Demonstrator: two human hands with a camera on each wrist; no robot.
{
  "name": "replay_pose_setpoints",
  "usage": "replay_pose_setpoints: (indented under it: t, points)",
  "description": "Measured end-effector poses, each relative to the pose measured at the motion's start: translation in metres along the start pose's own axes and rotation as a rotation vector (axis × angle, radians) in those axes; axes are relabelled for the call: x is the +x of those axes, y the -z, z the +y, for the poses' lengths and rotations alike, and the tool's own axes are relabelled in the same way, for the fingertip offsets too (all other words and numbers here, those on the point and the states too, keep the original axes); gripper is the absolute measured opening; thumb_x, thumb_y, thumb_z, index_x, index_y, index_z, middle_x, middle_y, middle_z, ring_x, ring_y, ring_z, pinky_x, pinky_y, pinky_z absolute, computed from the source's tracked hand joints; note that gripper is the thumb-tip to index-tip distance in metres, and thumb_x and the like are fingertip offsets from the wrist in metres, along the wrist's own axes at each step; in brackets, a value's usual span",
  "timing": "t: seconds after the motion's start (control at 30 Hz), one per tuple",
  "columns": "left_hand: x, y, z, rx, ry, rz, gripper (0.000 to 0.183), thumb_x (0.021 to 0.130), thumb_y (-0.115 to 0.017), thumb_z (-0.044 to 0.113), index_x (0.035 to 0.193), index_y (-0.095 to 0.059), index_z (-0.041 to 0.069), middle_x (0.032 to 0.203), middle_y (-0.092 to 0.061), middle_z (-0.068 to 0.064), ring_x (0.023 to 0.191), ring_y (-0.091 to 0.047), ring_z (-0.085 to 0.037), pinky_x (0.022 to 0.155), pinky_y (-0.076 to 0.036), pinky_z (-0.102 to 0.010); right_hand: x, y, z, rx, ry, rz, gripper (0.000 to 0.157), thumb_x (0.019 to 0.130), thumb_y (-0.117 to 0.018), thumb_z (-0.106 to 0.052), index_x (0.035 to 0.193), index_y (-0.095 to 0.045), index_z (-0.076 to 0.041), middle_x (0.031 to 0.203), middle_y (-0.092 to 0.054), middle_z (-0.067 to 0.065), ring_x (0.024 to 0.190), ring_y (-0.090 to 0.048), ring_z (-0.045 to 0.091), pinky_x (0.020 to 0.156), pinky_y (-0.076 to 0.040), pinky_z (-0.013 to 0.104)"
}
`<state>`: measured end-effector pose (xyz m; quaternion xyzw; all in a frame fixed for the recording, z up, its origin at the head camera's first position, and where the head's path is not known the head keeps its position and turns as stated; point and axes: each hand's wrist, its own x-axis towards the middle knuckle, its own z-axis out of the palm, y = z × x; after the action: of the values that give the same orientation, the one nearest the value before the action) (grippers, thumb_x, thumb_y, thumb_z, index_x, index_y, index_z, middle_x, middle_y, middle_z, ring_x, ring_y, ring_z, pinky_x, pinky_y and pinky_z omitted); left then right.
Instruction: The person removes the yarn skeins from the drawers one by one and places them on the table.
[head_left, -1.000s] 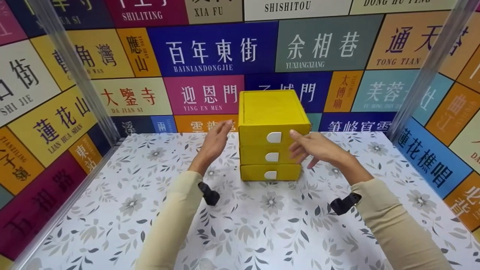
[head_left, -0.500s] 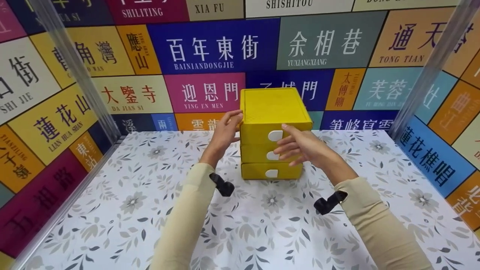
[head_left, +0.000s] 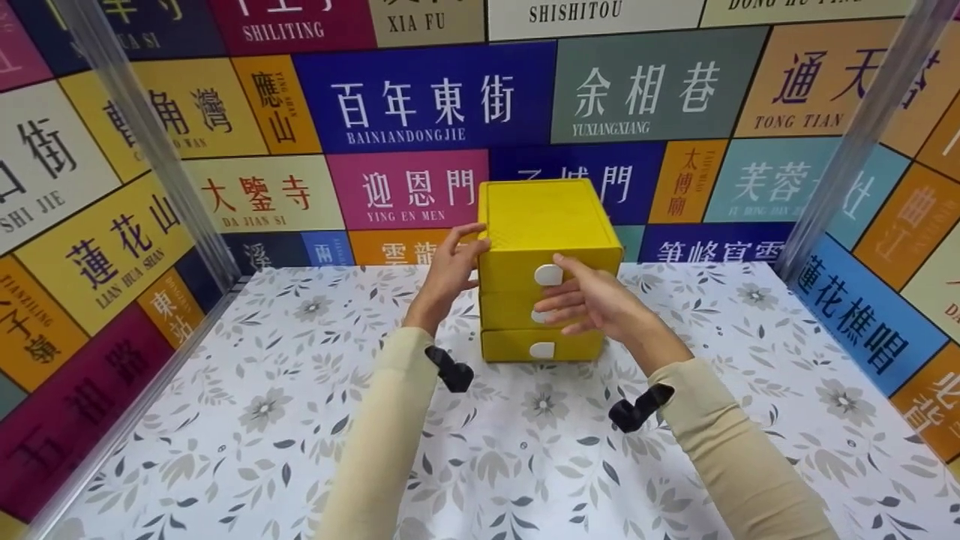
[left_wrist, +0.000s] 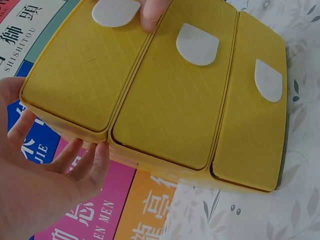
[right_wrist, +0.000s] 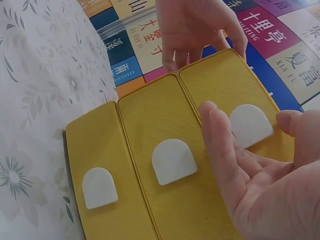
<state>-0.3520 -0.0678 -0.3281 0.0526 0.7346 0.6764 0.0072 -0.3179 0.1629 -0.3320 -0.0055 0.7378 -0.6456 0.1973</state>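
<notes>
A yellow three-drawer storage box (head_left: 551, 214) stands upright on the table, its drawers closed. Each drawer front bears a white rounded tab; in the right wrist view the top tab (right_wrist: 251, 125), middle tab (right_wrist: 174, 162) and bottom tab (right_wrist: 100, 188) all show. My left hand (head_left: 448, 274) touches the box's left side near the upper front corner, fingers loosely extended, as the left wrist view also shows. In front of the upper drawers is my right hand (head_left: 611, 304), its fingers spread. The thumb and fingers lie either side of the top tab without visibly pinching it.
A white table (head_left: 262, 450) with a grey floral pattern lies under the box and forearms. Behind it rises a wall (head_left: 424, 97) of colourful signs with Chinese lettering. Clear upright edge strips (head_left: 154, 135) stand at the corners.
My left hand has moved right, from beside the box onto its left side. My right hand has moved left across the drawer front to the top tab. The box stays put.
</notes>
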Motion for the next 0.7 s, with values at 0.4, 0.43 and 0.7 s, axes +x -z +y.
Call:
replay_pose_setpoints:
  t: [0.4,0.43,0.7]
  points:
    - [0.002,0.000,-0.004,-0.032,0.000,0.030,0.036,0.101,-0.057,0.035,0.136,-0.056,0.027,0.131,-0.061,-0.009,0.124,-0.061,-0.031,0.106,-0.048,-0.055,0.005,-0.010,0.009,0.073,0.027,0.064,0.067,0.098,-0.049,-0.060,0.127,-0.061,-0.001,0.096,-0.078,0.002,0.084,-0.075,0.018,0.079,-0.062,0.033]
    - [0.002,0.000,-0.004,-0.030,0.001,0.035,0.035,0.101,-0.057,0.035,0.135,-0.057,0.027,0.129,-0.062,-0.009,0.123,-0.062,-0.030,0.106,-0.048,-0.055,0.005,-0.011,0.010,0.079,0.029,0.071,0.066,0.098,-0.050,-0.060,0.125,-0.061,-0.001,0.095,-0.078,0.002,0.084,-0.075,0.018,0.078,-0.062,0.033]
    - [0.003,-0.004,-0.004,-0.010,-0.023,0.011,0.036,0.104,-0.051,0.030,0.140,-0.054,0.025,0.131,-0.062,-0.012,0.124,-0.061,-0.028,0.106,-0.049,-0.054,-0.002,-0.013,0.019,0.094,0.043,0.118,0.065,0.096,-0.051,-0.063,0.116,-0.064,-0.003,0.092,-0.078,0.002,0.079,-0.074,0.016,0.071,-0.062,0.029]
